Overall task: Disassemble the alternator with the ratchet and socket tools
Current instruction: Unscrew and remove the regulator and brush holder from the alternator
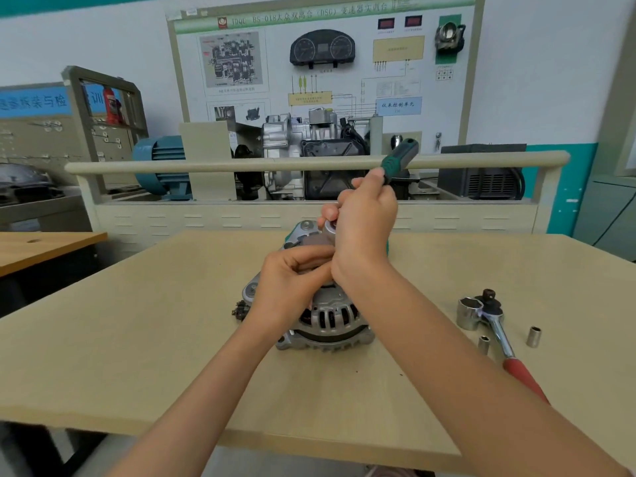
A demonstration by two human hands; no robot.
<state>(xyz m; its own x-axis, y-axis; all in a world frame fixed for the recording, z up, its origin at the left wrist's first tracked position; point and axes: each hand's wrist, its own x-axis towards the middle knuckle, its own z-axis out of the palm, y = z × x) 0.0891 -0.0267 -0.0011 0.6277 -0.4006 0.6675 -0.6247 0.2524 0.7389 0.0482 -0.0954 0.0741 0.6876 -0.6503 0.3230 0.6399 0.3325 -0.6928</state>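
Head view is showing a transmission training board (pixel 323 63) standing well behind the alternator (pixel 327 318), with a beige rail (pixel 172 165) crossing between them. Beneath the alternator, a tan table (pixel 137 339) is filling the classroom foreground. To the alternator's right are lying a red-handled ratchet (pixel 506 342), a large socket (pixel 468 313) touching its head, and two small sockets (pixel 533 336) apart. Right hand (pixel 366 218) is gripping a green-handled ratchet (pixel 399 158) above the alternator, fingers clamped around it. Left hand (pixel 292 287) is curling its fingers on the alternator's top.
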